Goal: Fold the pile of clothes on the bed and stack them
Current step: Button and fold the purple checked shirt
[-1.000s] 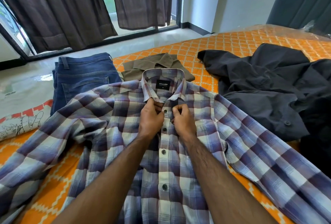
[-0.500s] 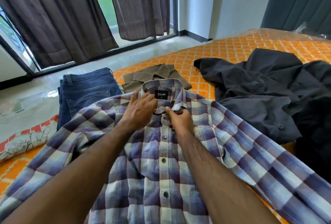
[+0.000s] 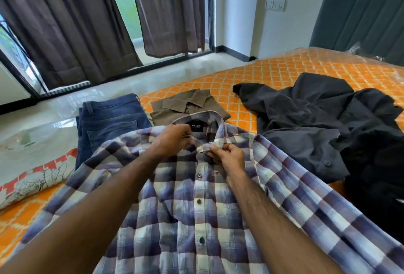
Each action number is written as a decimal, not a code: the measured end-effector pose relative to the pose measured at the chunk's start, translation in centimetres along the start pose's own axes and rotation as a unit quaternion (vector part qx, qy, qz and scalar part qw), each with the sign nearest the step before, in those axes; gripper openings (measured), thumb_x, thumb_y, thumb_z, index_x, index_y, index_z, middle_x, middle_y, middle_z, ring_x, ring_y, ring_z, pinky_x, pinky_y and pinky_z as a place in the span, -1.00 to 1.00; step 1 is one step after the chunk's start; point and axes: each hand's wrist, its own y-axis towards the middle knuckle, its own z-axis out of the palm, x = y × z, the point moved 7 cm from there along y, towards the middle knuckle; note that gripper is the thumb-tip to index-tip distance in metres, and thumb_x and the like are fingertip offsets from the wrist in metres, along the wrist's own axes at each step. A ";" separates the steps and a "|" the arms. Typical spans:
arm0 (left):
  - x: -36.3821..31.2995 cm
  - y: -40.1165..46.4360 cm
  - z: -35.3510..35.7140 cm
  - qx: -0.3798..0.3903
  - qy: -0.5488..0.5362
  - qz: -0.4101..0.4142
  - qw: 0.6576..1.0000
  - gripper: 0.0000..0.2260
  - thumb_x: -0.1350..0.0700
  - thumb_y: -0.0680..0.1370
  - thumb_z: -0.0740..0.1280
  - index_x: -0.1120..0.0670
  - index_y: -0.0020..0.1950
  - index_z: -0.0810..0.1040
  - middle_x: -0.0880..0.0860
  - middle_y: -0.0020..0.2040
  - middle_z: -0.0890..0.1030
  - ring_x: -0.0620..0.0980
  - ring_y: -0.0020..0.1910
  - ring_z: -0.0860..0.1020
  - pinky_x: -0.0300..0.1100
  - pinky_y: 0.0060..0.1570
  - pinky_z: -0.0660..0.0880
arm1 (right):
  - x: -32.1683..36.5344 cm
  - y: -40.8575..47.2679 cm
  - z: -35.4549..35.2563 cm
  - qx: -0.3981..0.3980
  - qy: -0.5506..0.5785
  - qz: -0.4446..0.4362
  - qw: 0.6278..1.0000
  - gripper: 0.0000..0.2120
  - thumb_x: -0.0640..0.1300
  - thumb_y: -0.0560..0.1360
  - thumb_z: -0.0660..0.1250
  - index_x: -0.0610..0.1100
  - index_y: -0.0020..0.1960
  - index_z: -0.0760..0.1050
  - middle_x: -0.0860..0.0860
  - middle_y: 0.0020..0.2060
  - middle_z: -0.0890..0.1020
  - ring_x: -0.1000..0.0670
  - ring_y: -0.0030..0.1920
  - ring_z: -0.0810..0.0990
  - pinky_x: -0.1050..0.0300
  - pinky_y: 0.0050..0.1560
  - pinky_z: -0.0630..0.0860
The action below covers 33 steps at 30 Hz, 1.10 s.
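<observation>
A purple, blue and white checked shirt (image 3: pixel 188 212) lies face up and buttoned on the orange patterned bed (image 3: pixel 273 74), sleeves spread to both sides. My left hand (image 3: pixel 172 140) pinches the left collar tip near the black label. My right hand (image 3: pixel 227 155) pinches the right collar tip and placket at the top button. Beyond the collar lies a folded olive-brown shirt (image 3: pixel 185 105). Folded blue jeans (image 3: pixel 109 125) sit to its left. A crumpled heap of dark grey and black clothes (image 3: pixel 317 125) covers the right side of the bed.
A printed pillow (image 3: pixel 35 181) lies at the bed's left edge. Beyond the bed are a glossy floor (image 3: pixel 131 81), dark curtains (image 3: pixel 65 24) over a glass door, and a white wall with a switch plate (image 3: pixel 276 5).
Both hands have shifted from the buttons below the collar up to the collar tips, the left one moving further left. The camera has tilted up a little.
</observation>
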 end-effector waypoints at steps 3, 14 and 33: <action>-0.8 -0.5 -1.0 0.034 -0.075 -0.034 0.996 -0.92 0.11 0.58 0.42 0.01 -0.11 0.59 -0.04 -0.17 0.62 -0.13 -0.18 0.57 -0.23 -0.21 0.42 | 1.7 -1.2 -0.2 -0.006 -0.009 -0.036 0.999 -0.91 -0.27 0.48 0.52 -0.20 -0.04 0.65 -0.16 -0.11 0.75 -0.10 -0.12 0.74 0.04 -0.05 0.69; -0.7 -5.6 -2.5 0.036 -0.209 -0.071 0.975 -0.82 0.21 0.60 0.38 0.02 0.16 0.67 -0.02 0.00 0.69 -0.19 -0.07 0.65 -0.25 0.00 0.59 | 2.2 -4.8 0.4 -0.033 0.107 -0.010 0.994 -0.88 -0.29 0.51 0.48 -0.14 -0.17 0.64 0.01 -0.36 0.67 0.08 -0.32 0.62 0.23 -0.25 0.58; -0.3 -7.2 -2.3 -0.033 -0.312 -0.143 0.939 -0.72 0.41 0.53 0.39 0.11 0.15 0.59 0.11 -0.08 0.72 -0.09 -0.10 0.70 -0.30 -0.13 0.58 | 1.6 -6.1 1.3 -0.044 -0.183 -0.126 0.974 -0.80 -0.08 0.37 0.63 -0.03 -0.20 0.60 0.11 -0.27 0.68 0.17 -0.24 0.61 0.30 -0.21 0.54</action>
